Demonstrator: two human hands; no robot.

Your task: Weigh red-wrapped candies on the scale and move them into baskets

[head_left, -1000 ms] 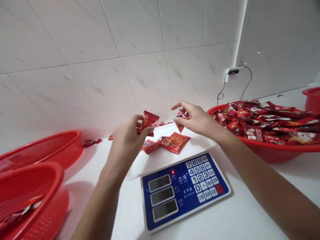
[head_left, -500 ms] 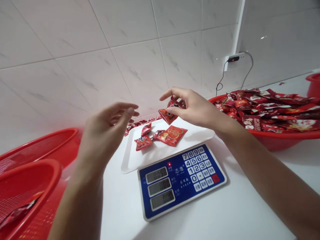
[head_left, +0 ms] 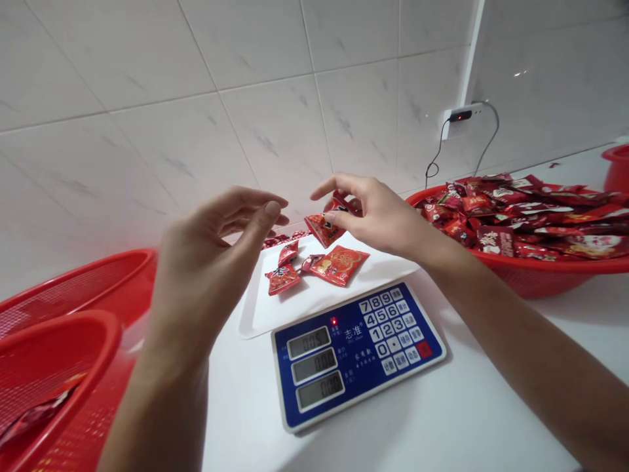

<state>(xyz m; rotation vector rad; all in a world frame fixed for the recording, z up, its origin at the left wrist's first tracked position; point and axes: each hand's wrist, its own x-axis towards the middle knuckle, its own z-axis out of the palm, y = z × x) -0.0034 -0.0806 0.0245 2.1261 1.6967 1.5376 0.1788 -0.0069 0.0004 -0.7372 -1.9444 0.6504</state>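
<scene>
My right hand [head_left: 378,213] pinches a small red candy packet [head_left: 323,229] above the white pan [head_left: 295,308] of a blue-faced digital scale [head_left: 356,351]. More red wrappers show inside its curled fingers. My left hand [head_left: 211,262] hovers left of the pan with its fingers apart and nothing in them. On the pan lie a few red packets: one large flat packet [head_left: 340,264] and smaller ones [head_left: 282,276].
A red basin [head_left: 540,272] heaped with red packets stands to the right. Two red mesh baskets [head_left: 59,354] sit at the left, one with a packet inside. Loose packets lie along the tiled wall. A wall socket [head_left: 459,118] with a cable is behind the basin.
My left hand let go of its red packet, which now lies on the scale pan, and the hand has opened. My right hand has kept its packets and shifted slightly left.
</scene>
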